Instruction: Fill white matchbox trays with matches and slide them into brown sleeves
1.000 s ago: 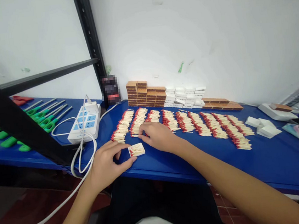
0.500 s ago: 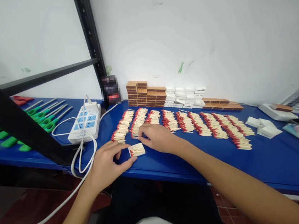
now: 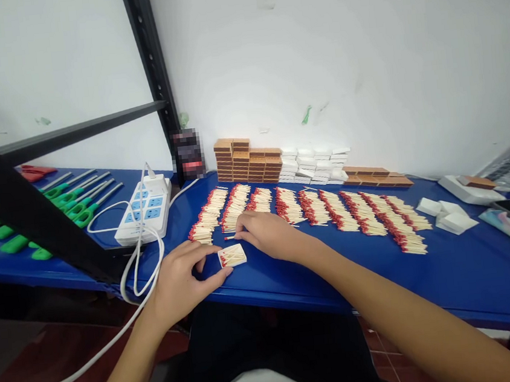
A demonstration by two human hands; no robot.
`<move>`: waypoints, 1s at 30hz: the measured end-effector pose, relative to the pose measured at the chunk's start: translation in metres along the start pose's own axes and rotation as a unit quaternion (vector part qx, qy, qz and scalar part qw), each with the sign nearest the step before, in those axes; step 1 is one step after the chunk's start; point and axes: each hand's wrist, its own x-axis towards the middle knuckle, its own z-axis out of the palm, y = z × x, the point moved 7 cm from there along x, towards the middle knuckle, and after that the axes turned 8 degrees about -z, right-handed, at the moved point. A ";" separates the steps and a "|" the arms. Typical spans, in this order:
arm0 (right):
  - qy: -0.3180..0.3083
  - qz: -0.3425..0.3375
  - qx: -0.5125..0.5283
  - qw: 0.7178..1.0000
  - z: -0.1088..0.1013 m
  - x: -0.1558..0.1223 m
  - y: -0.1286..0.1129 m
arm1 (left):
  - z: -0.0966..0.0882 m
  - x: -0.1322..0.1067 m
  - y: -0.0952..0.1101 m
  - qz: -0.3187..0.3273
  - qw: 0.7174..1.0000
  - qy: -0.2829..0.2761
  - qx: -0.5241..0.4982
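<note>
Between the thumb and fingers of my left hand [image 3: 186,280] is a small white matchbox tray [image 3: 240,262], lying on the blue table with several red-tipped matches inside. My right hand [image 3: 262,234] is closed in a pinch just beyond the tray. From its fingertips a single match [image 3: 229,238] sticks out to the left, red head outward. Rows of loose matches [image 3: 235,208] lie behind both hands, spreading to the right. The tips of my right fingers are partly hidden.
Brown matchbox sleeves [image 3: 249,166] and white trays [image 3: 314,165] are stacked along the wall. A power strip [image 3: 144,207] with white cables stands at left, beside a black shelf post [image 3: 150,56]. Green-handled tools [image 3: 63,211] lie farther left. Loose white trays [image 3: 451,217] sit at right.
A match now shows in my right fingertips, near the front of the match rows. My left hand and the tray stay in place; the view has shifted slightly.
</note>
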 end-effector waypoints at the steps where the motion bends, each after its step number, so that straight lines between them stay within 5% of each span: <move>1: 0.007 -0.007 0.014 1.000 -0.003 -0.002 -0.002 | 0.000 0.000 0.000 -0.001 1.000 0.000 0.000; 9: -0.026 -0.093 0.088 0.991 -0.012 -0.012 -0.026 | 0.000 0.000 0.001 -0.003 1.000 -0.007 0.006; 14: 0.045 -0.064 0.040 0.996 -0.009 -0.002 -0.013 | 0.000 0.000 0.000 -0.003 1.000 -0.004 0.005; 30: 0.029 -0.035 -0.004 0.999 0.004 0.005 -0.005 | -0.001 0.000 0.000 -0.007 1.000 -0.005 0.004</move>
